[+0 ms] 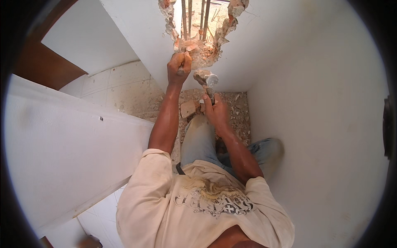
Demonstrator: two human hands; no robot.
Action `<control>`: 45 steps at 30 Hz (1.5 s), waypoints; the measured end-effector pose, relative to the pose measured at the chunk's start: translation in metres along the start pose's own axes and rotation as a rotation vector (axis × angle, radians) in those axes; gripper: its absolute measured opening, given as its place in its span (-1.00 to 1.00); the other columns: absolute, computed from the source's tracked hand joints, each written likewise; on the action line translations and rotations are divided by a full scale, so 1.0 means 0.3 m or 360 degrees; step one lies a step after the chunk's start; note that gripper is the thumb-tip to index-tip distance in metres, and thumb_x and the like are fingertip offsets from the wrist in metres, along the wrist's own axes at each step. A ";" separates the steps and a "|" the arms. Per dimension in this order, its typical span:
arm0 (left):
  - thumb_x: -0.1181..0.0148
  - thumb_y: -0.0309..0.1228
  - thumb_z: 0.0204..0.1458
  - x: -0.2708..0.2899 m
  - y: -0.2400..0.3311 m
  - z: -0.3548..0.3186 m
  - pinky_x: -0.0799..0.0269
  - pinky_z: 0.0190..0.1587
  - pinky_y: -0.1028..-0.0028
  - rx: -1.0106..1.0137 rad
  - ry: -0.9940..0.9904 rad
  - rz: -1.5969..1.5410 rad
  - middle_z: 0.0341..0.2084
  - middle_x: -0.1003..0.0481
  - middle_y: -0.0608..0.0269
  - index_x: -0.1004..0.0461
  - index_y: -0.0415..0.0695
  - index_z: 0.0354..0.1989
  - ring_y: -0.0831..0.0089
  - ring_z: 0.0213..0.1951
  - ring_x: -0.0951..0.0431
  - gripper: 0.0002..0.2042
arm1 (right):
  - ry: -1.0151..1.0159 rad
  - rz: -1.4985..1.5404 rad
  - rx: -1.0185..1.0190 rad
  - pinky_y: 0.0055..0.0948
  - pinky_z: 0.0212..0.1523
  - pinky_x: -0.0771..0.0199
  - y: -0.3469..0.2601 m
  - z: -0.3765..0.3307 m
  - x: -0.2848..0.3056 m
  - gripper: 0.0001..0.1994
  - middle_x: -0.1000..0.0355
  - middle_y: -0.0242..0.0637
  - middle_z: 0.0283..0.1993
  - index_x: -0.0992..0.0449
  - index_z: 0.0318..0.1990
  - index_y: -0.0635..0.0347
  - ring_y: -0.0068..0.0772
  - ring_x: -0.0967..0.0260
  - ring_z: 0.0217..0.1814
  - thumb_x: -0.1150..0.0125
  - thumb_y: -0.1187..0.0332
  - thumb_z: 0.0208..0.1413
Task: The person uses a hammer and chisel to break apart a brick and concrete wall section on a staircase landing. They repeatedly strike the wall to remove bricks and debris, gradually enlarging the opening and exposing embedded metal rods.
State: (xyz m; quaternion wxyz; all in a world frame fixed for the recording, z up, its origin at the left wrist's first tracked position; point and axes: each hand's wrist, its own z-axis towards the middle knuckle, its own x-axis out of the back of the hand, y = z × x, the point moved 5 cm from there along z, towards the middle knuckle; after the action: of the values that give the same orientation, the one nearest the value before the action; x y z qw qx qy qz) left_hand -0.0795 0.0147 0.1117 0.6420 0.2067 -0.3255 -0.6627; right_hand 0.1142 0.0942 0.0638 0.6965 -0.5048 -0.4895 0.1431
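Hammer (205, 77) just below wall hole (202, 56), right hand (217, 111) with fingers closed around its handle. Left hand (180, 64) at wall hole's lower-left edge, fingers curled tight round rod-like tool (180, 71), its far tip unclear. Metal bars (184, 20) show inside wall hole, brick rubble (238, 118) below it.

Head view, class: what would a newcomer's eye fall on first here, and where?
First, the jagged hole in the white wall at top centre, with dark rods across it. At its lower-left edge the left hand grips a chisel-like tool; the right hand holds a hammer just below. Rubble lies beneath, beside the person's jeans.
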 end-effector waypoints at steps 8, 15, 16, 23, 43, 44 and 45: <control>-0.24 -0.58 -0.06 -0.177 0.150 -0.094 -0.15 -0.48 0.35 -0.0590 -0.0244 0.0044 -0.74 -0.12 0.24 -0.12 -0.14 -0.71 0.27 -0.64 -0.16 -0.63 | 0.0041 0.0434 -0.0035 -0.39 -0.43 -0.37 0.146 -0.252 0.133 -0.67 -0.45 -0.29 -0.51 -0.51 -0.28 0.32 -0.50 -0.36 -0.47 -0.16 0.14 0.17; -0.19 -0.61 -0.01 -0.141 0.147 -0.073 -0.18 -0.48 0.35 -0.0575 -0.0023 0.0063 -0.71 -0.16 0.23 -0.14 -0.14 -0.71 0.27 -0.61 -0.21 -0.65 | 0.0128 0.0695 -0.0055 -0.53 -0.51 -0.25 0.161 -0.283 0.204 -0.63 -0.35 -0.46 -0.54 -0.48 -0.23 0.32 -0.67 -0.21 -0.51 -0.08 0.11 0.23; -0.19 -0.61 0.00 -0.131 0.108 -0.050 -0.18 -0.48 0.36 -0.0558 -0.0018 0.0107 -0.71 -0.17 0.22 -0.15 -0.15 -0.70 0.26 -0.61 -0.22 -0.66 | 0.0147 0.0755 -0.0069 -0.55 -0.52 -0.23 0.157 -0.284 0.210 -0.63 -0.33 -0.49 -0.55 -0.47 -0.21 0.32 -0.69 -0.19 -0.51 -0.07 0.10 0.24; -0.15 -0.57 -0.09 -0.223 -0.116 0.092 -0.21 -0.36 0.24 -0.0309 -0.0182 0.0257 -0.64 -0.23 0.14 -0.19 -0.19 -0.64 0.16 -0.52 -0.28 -0.76 | -0.0037 0.0786 -0.0190 -0.58 -0.51 -0.19 0.198 -0.321 0.189 -0.59 -0.29 -0.51 -0.55 -0.43 -0.11 0.31 -0.71 -0.15 -0.50 -0.08 0.06 0.23; -0.09 -0.41 0.18 -0.369 -0.030 0.128 -0.12 -0.52 0.32 0.0116 0.0243 -0.0392 -0.72 -0.16 0.18 -0.14 -0.19 -0.65 0.33 -0.64 -0.13 -0.63 | -0.0033 0.1084 -0.0203 -0.62 -0.61 -0.17 0.207 -0.389 0.228 -0.70 -0.23 -0.54 -0.56 -0.33 -0.11 0.23 -0.76 -0.13 -0.59 -0.08 0.15 0.24; -0.10 -0.42 0.17 -0.346 -0.019 0.128 -0.12 -0.52 0.31 0.0040 0.0360 -0.0266 -0.72 -0.16 0.18 -0.13 -0.18 -0.65 0.31 -0.64 -0.14 -0.63 | -0.0035 0.1003 -0.0220 -0.60 -0.62 -0.18 0.208 -0.395 0.234 -0.67 -0.23 -0.49 -0.58 -0.31 -0.19 0.22 -0.72 -0.13 -0.62 -0.06 0.09 0.24; -0.10 -0.43 0.16 -0.323 -0.008 0.128 -0.12 -0.51 0.30 -0.0096 0.0428 -0.0168 -0.72 -0.15 0.18 -0.12 -0.18 -0.65 0.29 -0.64 -0.14 -0.63 | -0.0036 0.0983 -0.0245 -0.57 -0.64 -0.18 0.210 -0.401 0.238 -0.64 -0.22 -0.45 -0.60 -0.30 -0.26 0.20 -0.68 -0.13 -0.65 -0.04 0.03 0.24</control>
State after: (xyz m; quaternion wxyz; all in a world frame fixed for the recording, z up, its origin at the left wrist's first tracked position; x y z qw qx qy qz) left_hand -0.0990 0.1164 0.1230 0.6500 0.2910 -0.2054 -0.6713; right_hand 0.2664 0.1043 0.0475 0.5744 -0.6791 -0.3302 0.3161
